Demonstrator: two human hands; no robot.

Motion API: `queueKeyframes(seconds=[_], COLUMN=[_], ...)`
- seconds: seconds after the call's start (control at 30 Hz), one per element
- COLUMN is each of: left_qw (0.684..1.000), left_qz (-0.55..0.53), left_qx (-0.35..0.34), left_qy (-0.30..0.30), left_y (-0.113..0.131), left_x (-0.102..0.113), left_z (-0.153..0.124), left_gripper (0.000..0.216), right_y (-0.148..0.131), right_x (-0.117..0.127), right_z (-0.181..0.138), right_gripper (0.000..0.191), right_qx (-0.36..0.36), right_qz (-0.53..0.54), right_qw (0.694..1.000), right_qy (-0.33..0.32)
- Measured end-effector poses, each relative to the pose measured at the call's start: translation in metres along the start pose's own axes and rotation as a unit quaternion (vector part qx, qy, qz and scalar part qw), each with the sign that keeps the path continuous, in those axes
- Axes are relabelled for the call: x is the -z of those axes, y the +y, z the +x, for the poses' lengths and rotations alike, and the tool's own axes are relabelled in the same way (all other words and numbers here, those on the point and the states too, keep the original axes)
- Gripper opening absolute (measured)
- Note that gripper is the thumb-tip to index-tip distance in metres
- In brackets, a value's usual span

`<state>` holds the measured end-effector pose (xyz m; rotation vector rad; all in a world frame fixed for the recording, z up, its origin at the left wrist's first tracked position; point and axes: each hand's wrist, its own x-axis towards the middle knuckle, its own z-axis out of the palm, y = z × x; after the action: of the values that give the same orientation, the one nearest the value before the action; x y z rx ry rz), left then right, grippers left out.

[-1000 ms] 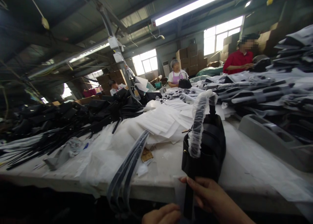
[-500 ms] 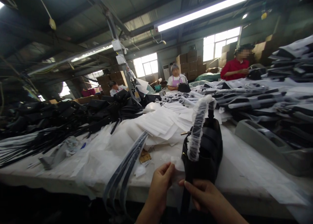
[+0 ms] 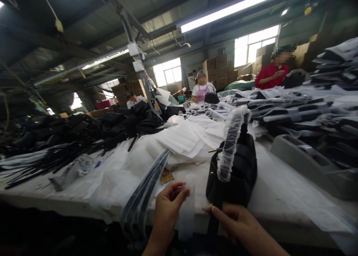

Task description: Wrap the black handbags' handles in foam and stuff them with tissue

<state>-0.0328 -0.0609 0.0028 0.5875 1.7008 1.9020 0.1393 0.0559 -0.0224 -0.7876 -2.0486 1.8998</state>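
A black handbag (image 3: 243, 170) stands on the worktable near its front edge, and crinkled clear plastic (image 3: 227, 155) wraps its raised handle. Below the bag's near end hangs a black strap (image 3: 213, 220). My right hand (image 3: 237, 220) is closed on this strap, thumb against fingers. To the left, my left hand (image 3: 169, 204) pinches the upper part of a translucent whitish plastic strip (image 3: 187, 215), which hangs down past the table edge. A gap lies between the strip and the strap.
Left of my hands, plastic-covered dark straps (image 3: 142, 196) droop over the table edge (image 3: 92, 207). White foam sheets (image 3: 181, 138) lie behind them, near a cardboard scrap (image 3: 167, 176). A grey tape dispenser (image 3: 307, 163) stands right. Black pieces (image 3: 69, 133) pile up left; co-workers sit across the table.
My left hand has moved left, away from my right hand, and the translucent strip now hangs in plain sight from it. My right hand stays at the strap.
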Motion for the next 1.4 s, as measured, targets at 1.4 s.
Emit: queueKeyframes(seconds=[1.4], left_qw=[0.989], left_qz=[-0.027], left_qx=[0.067], left_qy=[-0.132], left_y=[-0.007], left_x=[-0.035], left_z=[-0.025], left_gripper=[0.037], right_y=[-0.009], right_x=[0.001], right_z=[-0.01], right_gripper=[0.059], right_qx=[0.067], right_qz=[-0.022], right_qw=[0.993], right_qy=[0.096])
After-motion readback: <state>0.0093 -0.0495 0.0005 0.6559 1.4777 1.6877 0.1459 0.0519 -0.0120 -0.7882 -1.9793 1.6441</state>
